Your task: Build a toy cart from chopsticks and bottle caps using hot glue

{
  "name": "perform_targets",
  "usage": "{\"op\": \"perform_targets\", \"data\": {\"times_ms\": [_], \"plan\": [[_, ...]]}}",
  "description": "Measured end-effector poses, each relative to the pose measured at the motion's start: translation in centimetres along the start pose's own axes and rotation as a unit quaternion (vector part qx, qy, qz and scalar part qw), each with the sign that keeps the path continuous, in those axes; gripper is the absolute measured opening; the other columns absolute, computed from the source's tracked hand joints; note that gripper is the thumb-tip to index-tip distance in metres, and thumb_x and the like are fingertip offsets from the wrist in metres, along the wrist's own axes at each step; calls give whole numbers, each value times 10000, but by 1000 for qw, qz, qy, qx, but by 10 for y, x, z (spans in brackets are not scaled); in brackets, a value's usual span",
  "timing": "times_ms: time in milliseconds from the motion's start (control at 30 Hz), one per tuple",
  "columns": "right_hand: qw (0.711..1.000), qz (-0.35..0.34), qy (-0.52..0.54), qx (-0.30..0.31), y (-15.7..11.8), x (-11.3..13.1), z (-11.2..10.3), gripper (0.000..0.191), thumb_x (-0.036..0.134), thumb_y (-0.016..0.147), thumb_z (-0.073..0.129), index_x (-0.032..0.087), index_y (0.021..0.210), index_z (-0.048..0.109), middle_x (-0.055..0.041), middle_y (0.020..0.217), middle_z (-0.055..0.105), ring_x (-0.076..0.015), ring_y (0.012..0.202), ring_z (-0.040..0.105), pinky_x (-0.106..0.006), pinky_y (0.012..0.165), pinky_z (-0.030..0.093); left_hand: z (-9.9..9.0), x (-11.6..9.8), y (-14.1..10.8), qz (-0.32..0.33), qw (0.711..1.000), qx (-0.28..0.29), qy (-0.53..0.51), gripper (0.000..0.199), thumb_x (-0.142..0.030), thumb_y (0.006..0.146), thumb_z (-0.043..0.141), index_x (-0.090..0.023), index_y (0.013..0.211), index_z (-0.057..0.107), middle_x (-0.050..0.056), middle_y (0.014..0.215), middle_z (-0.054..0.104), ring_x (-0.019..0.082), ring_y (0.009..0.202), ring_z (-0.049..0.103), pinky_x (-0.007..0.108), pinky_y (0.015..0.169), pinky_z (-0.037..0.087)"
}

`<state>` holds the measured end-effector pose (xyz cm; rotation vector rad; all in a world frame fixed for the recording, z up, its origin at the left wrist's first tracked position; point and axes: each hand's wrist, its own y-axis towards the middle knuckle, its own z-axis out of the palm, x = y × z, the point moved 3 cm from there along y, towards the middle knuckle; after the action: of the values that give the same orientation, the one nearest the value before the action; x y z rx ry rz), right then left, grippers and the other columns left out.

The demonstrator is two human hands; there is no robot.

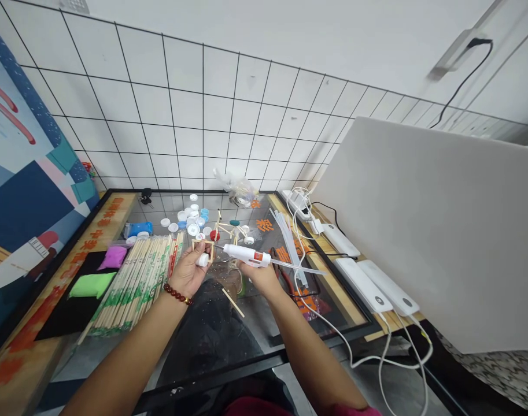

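My left hand (pixel 188 271) pinches a stick frame (pixel 212 252) and white cap (pixel 202 260); my right hand (pixel 260 277) grips the glue gun (pixel 246 255) at three o'clock, nozzle near the frame. Frame sides: apparently joined. Cap bond: unverifiable. Unused: loose caps (pixel 193 229), twelve o'clock; wrapped chopsticks (pixel 136 277), nine o'clock.

Operator: bracelet (pixel 177 293) and dark-red top (pixel 259 406), left hand (pixel 189 273) and right hand (pixel 257 274) bare
Bracelet is a single row of round, glossy red-brown beads on the left wrist (pixel 172 304), with a small gold-coloured piece (pixel 188 301) in it; forearms (pixel 309 352) bare; right sleeve (pixel 360 411) and the top same pinkish dark red, both cut off by the bottom frame edge
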<state>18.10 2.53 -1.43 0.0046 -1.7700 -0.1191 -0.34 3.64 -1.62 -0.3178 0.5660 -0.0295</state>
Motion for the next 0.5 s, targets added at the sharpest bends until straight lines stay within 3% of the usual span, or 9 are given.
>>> {"op": "perform_targets", "data": {"times_ms": [233,500], "plan": [[999,35,31,-9,1,2,0,236,398,599,719,202,718,661,-45,772,743,-241,763,670,-382,768,542,-6,-1,3,53,996,-49,47,93,-31,785,722,-112,742,705,28,695,689,84,598,630,182,600,563],[1000,12,16,18,-1,0,5,301,423,613,732,197,805,683,-41,799,752,-228,768,685,-358,750,553,-5,0,1,82,993,-61,60,210,-104,597,890,-106,697,705,12,661,690,86,591,628,188,610,523]]}}
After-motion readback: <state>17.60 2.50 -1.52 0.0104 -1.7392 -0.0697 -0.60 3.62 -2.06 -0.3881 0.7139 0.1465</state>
